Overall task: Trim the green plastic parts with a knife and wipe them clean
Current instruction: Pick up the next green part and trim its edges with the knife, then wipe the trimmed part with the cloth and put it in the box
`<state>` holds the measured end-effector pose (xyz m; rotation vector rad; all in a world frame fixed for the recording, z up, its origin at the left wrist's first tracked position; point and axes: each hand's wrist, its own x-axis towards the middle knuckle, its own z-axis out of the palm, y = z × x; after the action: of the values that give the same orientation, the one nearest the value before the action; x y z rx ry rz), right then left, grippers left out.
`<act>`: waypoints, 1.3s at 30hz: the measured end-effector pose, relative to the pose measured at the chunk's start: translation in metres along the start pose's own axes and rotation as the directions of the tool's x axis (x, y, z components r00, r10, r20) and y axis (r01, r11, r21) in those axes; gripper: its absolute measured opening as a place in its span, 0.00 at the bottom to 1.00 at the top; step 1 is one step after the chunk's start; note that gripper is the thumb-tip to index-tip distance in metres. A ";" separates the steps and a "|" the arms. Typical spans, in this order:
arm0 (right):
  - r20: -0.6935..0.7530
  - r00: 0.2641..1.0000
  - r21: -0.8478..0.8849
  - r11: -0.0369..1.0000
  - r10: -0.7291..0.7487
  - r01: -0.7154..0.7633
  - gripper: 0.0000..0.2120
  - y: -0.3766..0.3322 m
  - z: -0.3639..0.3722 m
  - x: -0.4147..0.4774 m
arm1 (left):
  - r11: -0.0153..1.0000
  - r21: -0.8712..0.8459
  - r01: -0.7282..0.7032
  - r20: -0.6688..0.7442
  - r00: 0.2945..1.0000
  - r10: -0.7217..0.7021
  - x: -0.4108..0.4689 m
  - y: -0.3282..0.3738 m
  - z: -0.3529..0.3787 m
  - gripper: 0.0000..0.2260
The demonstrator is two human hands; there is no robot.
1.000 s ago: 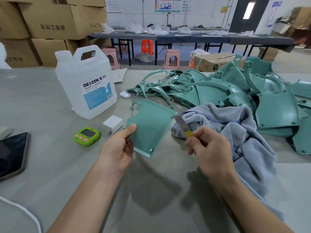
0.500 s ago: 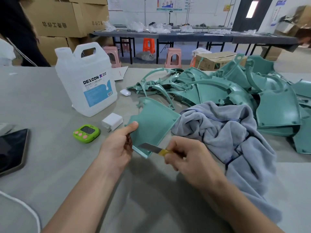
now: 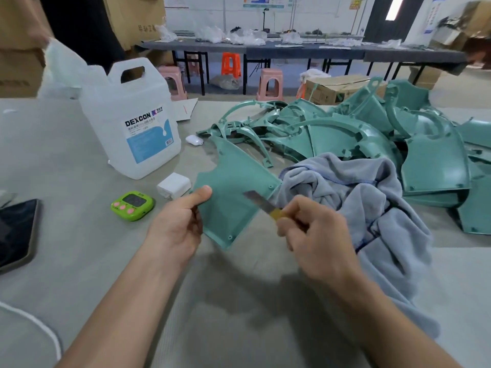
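Observation:
My left hand [image 3: 176,229] grips a flat green plastic part [image 3: 233,187] by its left edge, thumb on its face, holding it tilted above the table. My right hand [image 3: 310,235] pinches a small knife [image 3: 261,204] with a yellow handle; its grey blade lies across the part's lower right edge. A grey-blue cloth [image 3: 372,205] lies crumpled just right of the hands. A pile of green plastic parts [image 3: 358,136] covers the table's far right.
A white DEXCON jug [image 3: 135,123] stands at the left, with a white charger block [image 3: 174,185] and a green timer [image 3: 132,205] in front of it. A dark phone [image 3: 13,232] lies at the left edge. A white earbud case [image 3: 194,139] sits beyond the held part.
The knife went from raised beside the cloth, down to the part's lower corner, and now lies along its right edge. The left hand kept hold of the part, which is lifted slightly.

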<state>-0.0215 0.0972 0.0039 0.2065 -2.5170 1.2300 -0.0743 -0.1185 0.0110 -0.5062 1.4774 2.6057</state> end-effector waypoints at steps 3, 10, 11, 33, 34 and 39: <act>-0.293 0.929 -0.031 0.969 0.227 -0.247 0.11 0.014 -0.012 0.010 | 1.000 -0.007 -0.014 -0.036 0.999 0.014 0.002 0.003 -0.002 0.08; 0.000 0.990 -0.230 0.964 0.138 -0.134 0.10 0.016 -0.012 0.007 | 0.984 -0.161 0.081 -0.029 0.996 -0.086 -0.005 0.006 0.000 0.13; -0.076 0.993 -0.183 0.977 0.096 -0.108 0.07 0.012 -0.013 0.006 | 0.991 -0.105 0.078 0.005 0.997 -0.078 -0.007 0.005 0.002 0.16; 0.193 0.968 0.880 0.409 0.158 -0.242 0.14 -0.018 -0.001 0.007 | -0.162 0.573 -0.803 0.758 0.444 0.478 -0.031 -0.044 0.035 0.47; 0.175 0.982 0.856 0.481 0.069 -0.187 0.17 -0.020 -0.002 0.005 | -0.081 0.565 -0.821 0.716 0.439 0.543 -0.027 -0.045 0.034 0.45; -0.249 0.961 -0.188 0.979 -0.121 0.074 0.21 0.005 -0.028 0.026 | 0.493 0.480 -0.726 0.145 0.619 0.771 -0.020 -0.041 0.034 0.16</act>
<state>-0.0411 0.1225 0.0255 0.1162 -2.3404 0.9228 -0.0532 -0.0671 0.0006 0.1680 2.8166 2.4904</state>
